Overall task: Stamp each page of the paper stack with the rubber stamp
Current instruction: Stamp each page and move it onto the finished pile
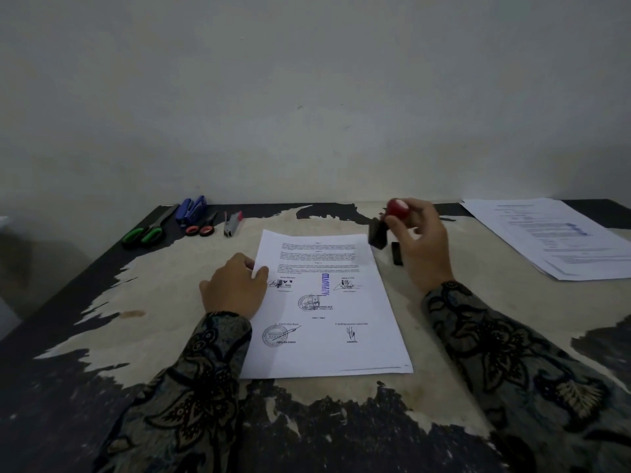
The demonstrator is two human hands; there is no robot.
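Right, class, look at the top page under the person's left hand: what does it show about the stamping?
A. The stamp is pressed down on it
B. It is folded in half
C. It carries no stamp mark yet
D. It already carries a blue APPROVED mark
D: a blue APPROVED mark shows on the top page, while the right hand holds the rubber stamp lifted off it.

**One head-worn view, looking forward and down over the table**

A single wide-angle camera sits at the person's head, above the near edge of the table (pixel 102 322). It faces the far edge and the wall (pixel 307 97) behind it, which fills the upper half. Both patterned sleeves enter from the bottom corners, close to the lens. The far corners fall just inside the frame; the near edge is cut off below.
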